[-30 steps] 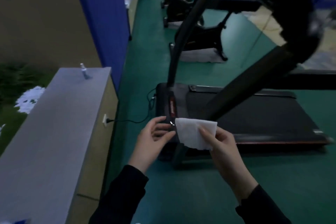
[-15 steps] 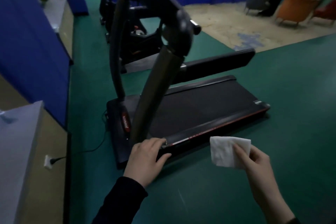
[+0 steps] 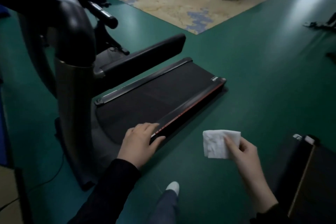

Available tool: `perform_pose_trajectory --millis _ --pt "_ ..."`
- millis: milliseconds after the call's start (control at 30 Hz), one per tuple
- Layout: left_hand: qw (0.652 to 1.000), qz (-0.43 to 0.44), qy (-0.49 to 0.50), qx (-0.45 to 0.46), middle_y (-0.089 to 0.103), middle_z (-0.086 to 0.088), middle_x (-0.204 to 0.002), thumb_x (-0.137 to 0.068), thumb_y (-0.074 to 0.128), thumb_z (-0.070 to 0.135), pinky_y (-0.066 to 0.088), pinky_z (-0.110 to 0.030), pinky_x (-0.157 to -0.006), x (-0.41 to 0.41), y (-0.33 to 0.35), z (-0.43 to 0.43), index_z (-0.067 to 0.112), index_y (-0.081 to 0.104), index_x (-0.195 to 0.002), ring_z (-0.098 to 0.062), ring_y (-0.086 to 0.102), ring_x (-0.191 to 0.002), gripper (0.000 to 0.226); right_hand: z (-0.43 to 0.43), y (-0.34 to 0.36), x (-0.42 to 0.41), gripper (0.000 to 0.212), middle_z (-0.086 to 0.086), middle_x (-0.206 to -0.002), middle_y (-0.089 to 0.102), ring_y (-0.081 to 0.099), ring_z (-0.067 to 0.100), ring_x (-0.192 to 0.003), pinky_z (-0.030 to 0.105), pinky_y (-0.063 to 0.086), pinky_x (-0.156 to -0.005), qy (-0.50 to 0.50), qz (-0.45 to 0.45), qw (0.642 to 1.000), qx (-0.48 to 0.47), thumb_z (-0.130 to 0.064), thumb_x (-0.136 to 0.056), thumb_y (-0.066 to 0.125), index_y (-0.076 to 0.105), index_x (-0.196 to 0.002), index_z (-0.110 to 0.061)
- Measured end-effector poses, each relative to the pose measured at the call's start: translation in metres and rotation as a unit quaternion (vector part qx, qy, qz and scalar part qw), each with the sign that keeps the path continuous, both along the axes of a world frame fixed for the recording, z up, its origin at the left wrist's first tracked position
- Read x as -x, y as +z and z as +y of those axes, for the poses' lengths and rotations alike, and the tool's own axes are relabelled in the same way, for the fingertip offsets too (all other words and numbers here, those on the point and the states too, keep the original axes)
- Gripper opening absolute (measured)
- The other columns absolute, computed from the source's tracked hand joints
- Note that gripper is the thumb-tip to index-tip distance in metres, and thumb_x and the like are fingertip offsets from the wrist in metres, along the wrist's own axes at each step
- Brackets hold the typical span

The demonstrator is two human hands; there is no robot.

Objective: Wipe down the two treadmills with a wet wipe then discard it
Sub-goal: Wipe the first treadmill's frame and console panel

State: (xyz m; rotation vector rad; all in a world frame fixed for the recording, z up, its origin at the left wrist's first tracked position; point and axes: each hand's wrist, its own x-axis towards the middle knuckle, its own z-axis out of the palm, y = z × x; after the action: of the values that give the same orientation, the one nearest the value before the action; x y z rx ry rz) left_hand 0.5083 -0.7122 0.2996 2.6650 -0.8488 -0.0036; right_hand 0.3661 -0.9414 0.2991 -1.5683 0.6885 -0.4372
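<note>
Pinching the wipe [image 3: 219, 143], which fans toward ten o'clock, the right hand [image 3: 242, 152] grip is closed; left hand [image 3: 139, 141] rests open-fingered on the treadmill [image 3: 160, 100] rail; second treadmill [image 3: 312, 178] cut off at four o'clock.

beyond the left hand [image 3: 140, 142], a matte black treadmill deck [image 3: 154, 100] edged with a thin red stripe; in the right hand [image 3: 243, 152], a crumpled white wipe [image 3: 216, 143]; under both, plain dark green floor [image 3: 263, 78].

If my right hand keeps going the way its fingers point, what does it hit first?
Probably the treadmill's red-trimmed side rail. The right hand, holding the wipe, points up-left toward it over bare green floor; depth is unclear.
</note>
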Motion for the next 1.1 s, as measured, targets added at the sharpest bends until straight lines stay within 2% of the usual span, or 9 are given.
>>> perform_pose_trajectory --millis 133,200,367,567,767,867,967,1033,1100 --pt "1.0 -0.008 -0.005 0.02 0.064 0.002 -0.118 -0.08 0.027 0.061 0.039 -0.036 -0.089 -0.039 0.001 -0.04 0.019 0.058 -0.123 -0.02 0.056 -0.11 0.067 -0.03 -0.003 -0.043 0.014 0.024 -0.086 0.07 0.059 0.019 -0.074 0.034 0.046 -0.066 0.01 -0.005 1.0 0.008 -0.015 -0.091 0.061 0.07 -0.085 -0.005" --pt "1.0 -0.009 -0.004 0.026 0.063 0.0 -0.118 -0.081 0.028 0.06 0.039 -0.037 -0.09 -0.061 0.0 -0.058 0.018 0.057 -0.124 -0.021 0.055 -0.111 0.067 -0.046 -0.003 -0.071 0.013 0.02 -0.086 0.071 0.061 0.019 -0.077 0.034 0.048 -0.068 0.019 -0.009 1.0 0.012 -0.013 -0.091 0.06 0.07 -0.087 -0.005" --pt "0.999 0.001 0.013 0.052 0.065 -0.004 -0.114 -0.087 0.054 0.044 0.042 -0.041 -0.09 -0.118 0.002 -0.104 0.014 0.058 -0.122 -0.024 0.057 -0.108 0.046 -0.089 0.006 -0.138 0.011 0.007 -0.083 0.069 0.06 0.013 -0.076 0.029 0.047 -0.067 0.047 -0.003 0.999 0.026 -0.009 -0.091 0.059 0.07 -0.089 -0.006" --pt "0.998 -0.012 0.005 0.065 0.067 -0.004 -0.109 -0.084 0.037 0.053 0.043 -0.039 -0.087 -0.158 0.008 -0.158 0.012 0.059 -0.121 -0.023 0.059 -0.104 0.059 -0.144 0.01 -0.19 0.012 0.006 -0.082 0.069 0.06 0.013 -0.076 0.03 0.047 -0.068 0.051 -0.001 0.998 0.023 -0.01 -0.091 0.059 0.07 -0.087 -0.009" --pt "0.992 -0.078 0.034 0.098 0.065 -0.001 -0.109 -0.087 0.045 0.047 0.041 -0.034 -0.087 -0.179 0.023 -0.201 0.014 0.06 -0.119 -0.019 0.058 -0.107 0.049 -0.193 0.005 -0.23 0.014 0.0 -0.079 0.072 0.063 0.009 -0.073 0.026 0.049 -0.066 0.097 -0.002 0.995 0.009 -0.01 -0.09 0.06 0.071 -0.084 -0.015" --pt "0.981 -0.142 0.056 0.119 0.063 -0.004 -0.115 -0.088 0.05 0.041 0.041 -0.037 -0.092 -0.195 0.037 -0.23 0.012 0.059 -0.121 -0.022 0.053 -0.114 0.046 -0.226 0.001 -0.248 0.013 0.002 -0.08 0.074 0.065 0.01 -0.075 0.026 0.05 -0.066 0.134 -0.002 0.991 0.001 -0.01 -0.09 0.06 0.072 -0.086 -0.014" --pt "0.97 -0.196 0.113 0.09 0.059 -0.009 -0.123 -0.087 0.05 0.043 0.039 -0.044 -0.095 -0.223 0.053 -0.264 0.011 0.057 -0.124 -0.027 0.049 -0.12 0.049 -0.271 -0.001 -0.263 0.013 0.003 -0.081 0.075 0.067 0.011 -0.076 0.024 0.051 -0.065 0.176 0.001 0.984 -0.002 -0.011 -0.09 0.06 0.072 -0.086 -0.014" --pt "0.961 -0.205 0.176 0.054 0.056 -0.011 -0.127 -0.086 0.045 0.048 0.034 -0.046 -0.097 -0.245 0.059 -0.283 0.012 0.054 -0.127 -0.03 0.046 -0.123 0.055 -0.305 0.002 -0.273 0.014 0.004 -0.083 0.075 0.067 0.012 -0.076 0.024 0.052 -0.066 0.201 0.0 0.98 -0.004 -0.01 -0.09 0.06 0.072 -0.086 -0.013" --pt "0.952 -0.194 0.237 0.017 0.054 -0.012 -0.129 -0.087 0.044 0.05 0.03 -0.047 -0.099 -0.266 0.059 -0.294 0.012 0.05 -0.129 -0.031 0.043 -0.124 0.057 -0.333 0.007 -0.285 0.014 0.009 -0.085 0.075 0.066 0.015 -0.077 0.031 0.051 -0.068 0.217 -0.001 0.976 -0.003 -0.009 -0.091 0.059 0.072 -0.085 -0.012"
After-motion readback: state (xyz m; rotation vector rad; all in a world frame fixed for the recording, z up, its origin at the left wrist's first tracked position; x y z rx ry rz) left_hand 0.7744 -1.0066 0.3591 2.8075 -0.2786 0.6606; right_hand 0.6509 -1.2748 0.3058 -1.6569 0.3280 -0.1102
